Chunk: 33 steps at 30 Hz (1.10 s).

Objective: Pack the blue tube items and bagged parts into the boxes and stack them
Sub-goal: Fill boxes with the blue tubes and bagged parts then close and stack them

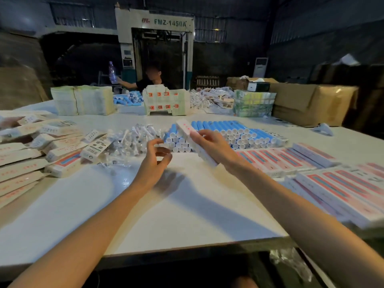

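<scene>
Right hand point(209, 146) is clamped on a white box point(185, 128), tilted over the blue tubes point(228, 132), probably ready for loading. Left hand point(158, 154) hovers left of the tubes by the bagged parts point(135, 138), fingers curled; can't tell if it's holding anything.

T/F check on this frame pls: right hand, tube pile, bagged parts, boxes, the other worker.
1. The right hand grips a long white box. True.
2. The blue tubes lie left of the bagged parts. False: they lie to the right of them.
3. Printed boxes lie in rows on the right side of the table. True.
4. The person at the far side holds up a blue tube. False: it is a plastic bottle.
</scene>
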Tool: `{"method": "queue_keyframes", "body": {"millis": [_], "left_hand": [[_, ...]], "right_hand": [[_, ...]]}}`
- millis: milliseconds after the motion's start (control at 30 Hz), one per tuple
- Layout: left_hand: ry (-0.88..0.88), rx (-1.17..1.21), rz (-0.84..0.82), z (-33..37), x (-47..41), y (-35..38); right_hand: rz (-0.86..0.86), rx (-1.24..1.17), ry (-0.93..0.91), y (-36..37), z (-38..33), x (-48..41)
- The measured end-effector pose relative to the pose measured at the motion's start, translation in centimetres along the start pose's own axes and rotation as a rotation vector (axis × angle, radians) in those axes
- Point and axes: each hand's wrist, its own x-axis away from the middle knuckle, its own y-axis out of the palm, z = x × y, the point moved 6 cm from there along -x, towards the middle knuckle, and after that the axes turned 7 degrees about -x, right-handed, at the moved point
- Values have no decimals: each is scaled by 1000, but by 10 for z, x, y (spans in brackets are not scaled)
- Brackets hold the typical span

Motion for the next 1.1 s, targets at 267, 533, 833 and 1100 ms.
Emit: {"method": "queue_keyframes", "body": {"millis": [267,533,833,1100], "left_hand": [[220,-332,-186,11,16,20],[285,-393,-212,17,19,22],[277,-416,-220,11,17,20],[280,-436,-257,6,16,24]], "right_hand": [[409,777,220,-221,40,-2],[372,1077,550,-289,100,38],[329,1197,569,-276,118,41],[537,1122,119,-206,34,-4]]}}
